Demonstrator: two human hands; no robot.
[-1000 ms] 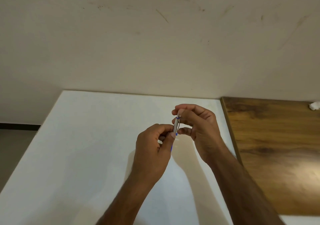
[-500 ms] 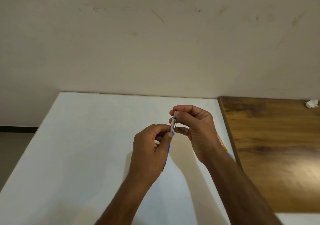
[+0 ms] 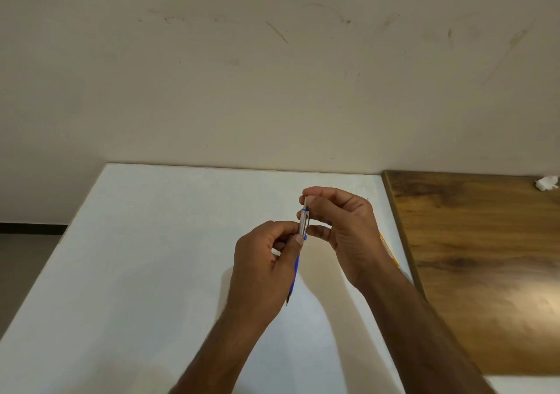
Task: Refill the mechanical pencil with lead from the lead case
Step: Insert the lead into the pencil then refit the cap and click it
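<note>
A blue mechanical pencil [image 3: 302,225] with a silver upper barrel is held almost upright above the white table [image 3: 145,257], its tip pointing down toward me. My left hand [image 3: 263,260] grips its middle, thumb on the silver part. My right hand [image 3: 342,230] pinches at the pencil's top end with thumb and forefinger; what it holds there is too small to tell. A yellow-orange lead case [image 3: 388,249] lies on the table, mostly hidden behind my right wrist.
The white table ends at a beige wall behind. A brown wooden surface [image 3: 485,257] adjoins it on the right, with a crumpled white scrap [image 3: 547,182] at its far corner. Floor [image 3: 24,257] shows past the table's left edge.
Both hands and the pencil stay nearly where they were. My right fingers have shifted slightly at the pencil's top. The lead case came into view behind my right wrist.
</note>
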